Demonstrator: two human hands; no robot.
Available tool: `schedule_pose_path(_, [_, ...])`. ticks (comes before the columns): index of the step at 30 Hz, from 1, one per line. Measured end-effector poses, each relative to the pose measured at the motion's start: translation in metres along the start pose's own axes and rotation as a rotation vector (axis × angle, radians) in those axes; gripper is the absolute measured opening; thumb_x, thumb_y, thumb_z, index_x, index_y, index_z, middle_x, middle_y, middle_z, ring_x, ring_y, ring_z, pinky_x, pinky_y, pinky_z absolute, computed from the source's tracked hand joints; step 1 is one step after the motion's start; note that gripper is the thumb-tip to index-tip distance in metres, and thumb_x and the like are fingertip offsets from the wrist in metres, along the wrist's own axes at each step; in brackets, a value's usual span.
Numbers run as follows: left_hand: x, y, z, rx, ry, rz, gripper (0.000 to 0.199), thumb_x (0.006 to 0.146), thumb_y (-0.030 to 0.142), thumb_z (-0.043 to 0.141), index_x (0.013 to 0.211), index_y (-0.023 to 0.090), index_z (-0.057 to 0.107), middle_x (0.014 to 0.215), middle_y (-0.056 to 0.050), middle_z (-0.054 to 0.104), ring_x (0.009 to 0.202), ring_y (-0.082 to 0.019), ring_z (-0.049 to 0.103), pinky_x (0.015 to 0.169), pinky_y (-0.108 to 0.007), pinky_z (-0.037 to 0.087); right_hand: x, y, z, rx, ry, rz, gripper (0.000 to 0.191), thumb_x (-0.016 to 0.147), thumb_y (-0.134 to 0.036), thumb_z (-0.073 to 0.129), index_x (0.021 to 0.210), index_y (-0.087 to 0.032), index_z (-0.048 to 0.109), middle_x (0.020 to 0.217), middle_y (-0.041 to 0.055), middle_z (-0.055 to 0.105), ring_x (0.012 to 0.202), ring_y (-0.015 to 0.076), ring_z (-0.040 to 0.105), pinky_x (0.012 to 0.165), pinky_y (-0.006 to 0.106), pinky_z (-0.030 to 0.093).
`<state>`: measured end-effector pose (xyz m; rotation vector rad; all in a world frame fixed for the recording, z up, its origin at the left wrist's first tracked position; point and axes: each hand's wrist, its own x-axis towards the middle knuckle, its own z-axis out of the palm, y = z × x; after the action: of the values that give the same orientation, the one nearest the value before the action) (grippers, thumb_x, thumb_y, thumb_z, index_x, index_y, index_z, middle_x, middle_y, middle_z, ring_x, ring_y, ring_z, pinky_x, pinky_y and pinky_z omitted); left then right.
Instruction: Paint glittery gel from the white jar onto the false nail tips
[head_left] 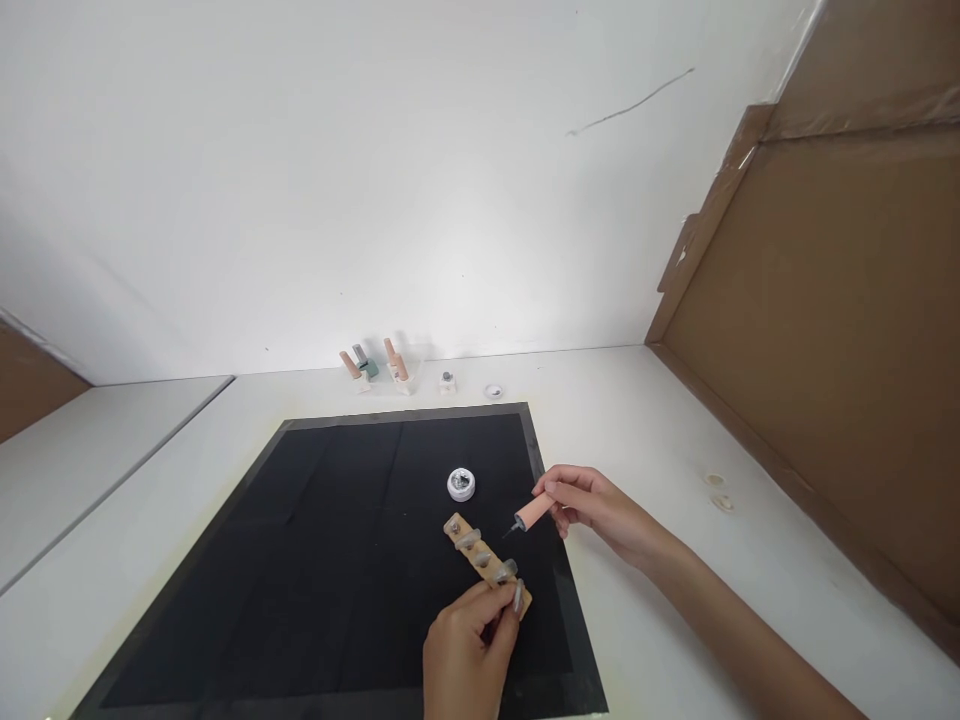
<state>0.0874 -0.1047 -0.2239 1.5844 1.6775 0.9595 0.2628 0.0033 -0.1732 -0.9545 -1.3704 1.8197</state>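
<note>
My right hand (581,500) grips a nail polish brush (534,510) by its peach cap. The dark bristle end points down and left, in the air above a tan display strip (489,565). Several greyish, shiny false nails stand or lie across this strip, one of them a false nail (469,539) near its far end. At the near end, my left hand (469,640) is closed with thumb and finger around a silvery false nail (518,597). Those fingers partly cover the strip. Just beyond it sits a small round white pot (461,484) with silvery contents.
A black mat (315,560) lies on the white table (637,420). Along the wall stand several polish bottles with peach caps (402,367), a green bottle (365,364), a small jar (448,382) and a round lid (493,391). Brown cardboard (840,330) rises at right.
</note>
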Motion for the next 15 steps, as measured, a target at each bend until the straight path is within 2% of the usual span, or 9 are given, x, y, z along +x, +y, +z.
schedule_pose_path(6, [-0.003, -0.003, -0.002, 0.028, 0.032, 0.024, 0.025, 0.082, 0.031, 0.052, 0.084, 0.024, 0.076, 0.059, -0.001, 0.058, 0.049, -0.012, 0.049, 0.047, -0.020, 0.036, 0.000, -0.002, 0.002, -0.005, 0.018, -0.010, 0.030, 0.081, -0.046, 0.063, 0.083, -0.017, 0.068, 0.060, -0.0031, 0.051, 0.052, 0.0089, 0.047, 0.057, 0.025, 0.042])
schedule_pose_path(10, [-0.006, -0.007, -0.006, -0.042, 0.072, 0.046, 0.036, 0.081, 0.048, 0.054, 0.096, 0.022, 0.075, 0.055, 0.000, 0.054, 0.045, -0.012, 0.047, 0.044, -0.020, 0.037, -0.004, -0.010, 0.004, 0.002, 0.045, -0.034, 0.029, 0.081, -0.045, 0.063, 0.082, -0.017, 0.068, 0.058, -0.0031, 0.051, 0.051, 0.0090, 0.047, 0.057, 0.025, 0.042])
schedule_pose_path(12, [-0.010, -0.009, -0.009, -0.110, 0.096, 0.038, 0.043, 0.080, 0.055, 0.053, 0.096, 0.022, 0.075, 0.056, -0.001, 0.054, 0.044, -0.012, 0.047, 0.043, -0.020, 0.038, -0.008, -0.014, 0.006, 0.021, 0.066, -0.055, 0.026, 0.082, -0.043, 0.064, 0.084, -0.017, 0.068, 0.058, -0.0030, 0.052, 0.051, 0.0091, 0.048, 0.058, 0.025, 0.043])
schedule_pose_path(15, [-0.016, -0.011, -0.012, -0.204, 0.159, 0.044, 0.042, 0.079, 0.056, 0.054, 0.085, 0.021, 0.076, 0.055, -0.001, 0.055, 0.044, -0.012, 0.049, 0.042, -0.020, 0.040, -0.016, -0.019, 0.014, 0.075, 0.127, -0.097, 0.024, 0.081, -0.041, 0.065, 0.086, -0.018, 0.067, 0.060, -0.0025, 0.054, 0.052, 0.0086, 0.049, 0.059, 0.024, 0.043])
